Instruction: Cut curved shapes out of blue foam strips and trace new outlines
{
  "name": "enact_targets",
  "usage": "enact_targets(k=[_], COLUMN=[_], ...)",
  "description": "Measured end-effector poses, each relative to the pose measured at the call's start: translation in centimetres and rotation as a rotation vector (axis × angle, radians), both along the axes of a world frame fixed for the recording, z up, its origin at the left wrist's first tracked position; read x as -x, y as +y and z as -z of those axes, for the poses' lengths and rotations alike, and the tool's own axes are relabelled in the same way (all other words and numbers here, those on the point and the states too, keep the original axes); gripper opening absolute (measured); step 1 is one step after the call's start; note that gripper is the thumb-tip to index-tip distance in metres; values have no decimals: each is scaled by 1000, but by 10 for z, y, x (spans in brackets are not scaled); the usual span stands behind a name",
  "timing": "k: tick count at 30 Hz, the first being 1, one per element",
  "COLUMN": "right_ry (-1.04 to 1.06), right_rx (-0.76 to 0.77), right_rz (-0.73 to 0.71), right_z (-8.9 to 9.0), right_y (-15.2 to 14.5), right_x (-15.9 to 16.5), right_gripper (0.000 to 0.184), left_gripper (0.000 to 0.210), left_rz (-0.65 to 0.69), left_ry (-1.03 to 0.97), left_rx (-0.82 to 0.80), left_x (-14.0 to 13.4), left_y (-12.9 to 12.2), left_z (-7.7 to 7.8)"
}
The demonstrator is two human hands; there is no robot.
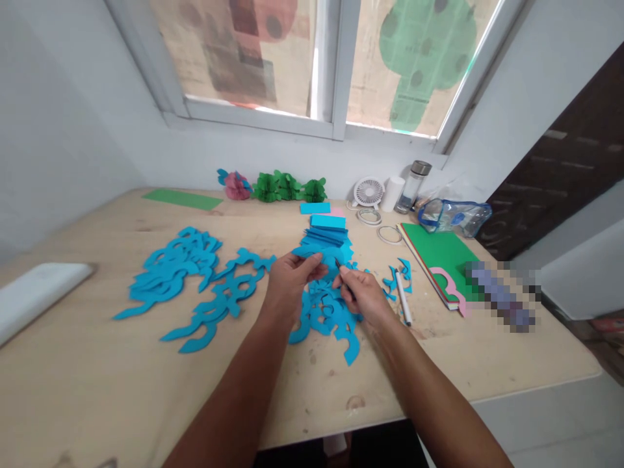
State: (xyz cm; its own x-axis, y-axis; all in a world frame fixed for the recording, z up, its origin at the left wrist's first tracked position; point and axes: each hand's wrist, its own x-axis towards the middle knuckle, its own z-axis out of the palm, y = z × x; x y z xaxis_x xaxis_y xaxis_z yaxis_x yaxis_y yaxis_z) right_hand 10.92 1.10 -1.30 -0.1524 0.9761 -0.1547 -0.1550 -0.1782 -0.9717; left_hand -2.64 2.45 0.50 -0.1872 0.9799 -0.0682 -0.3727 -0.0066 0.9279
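Observation:
My left hand (288, 283) pinches a piece of blue paper (312, 249) between thumb and fingers above the middle of the table. From the right, my right hand (364, 298) is closed around small dark scissors (337, 263). Their pointed tip shows at the paper, while my fingers hide most of the handles. Beneath both hands lies a heap of curved blue paper cutouts (350, 348). Just behind them is a stack of blue paper strips (327, 221). More wavy cutouts (168, 273) are piled to the left, with another row (234, 283) beside my left forearm.
A white marker (403, 299) and blue scraps (390, 284) lie right of my hands. Farther right are green paper sheets (429, 253) with a pink cutout (446, 283). A small fan (369, 192), tape rolls (390, 234), bottle (413, 188) and clear pouch (455, 218) stand behind.

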Motion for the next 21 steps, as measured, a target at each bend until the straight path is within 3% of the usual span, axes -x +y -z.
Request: enact_targets(k=[10,21], right_ry=[-37,-79], right_rx=[5,29], right_rz=[-30,-108], right_z=[-1,-6], right_y=[1,-1], right_x=[0,-4], right_gripper=[47,47], left_gripper=[22,22], left_rz=[103,105], left_ry=[49,49], left_rx=[21,30], left_x=[7,11], left_y=[-2,-1], left_z=[-4,-5])
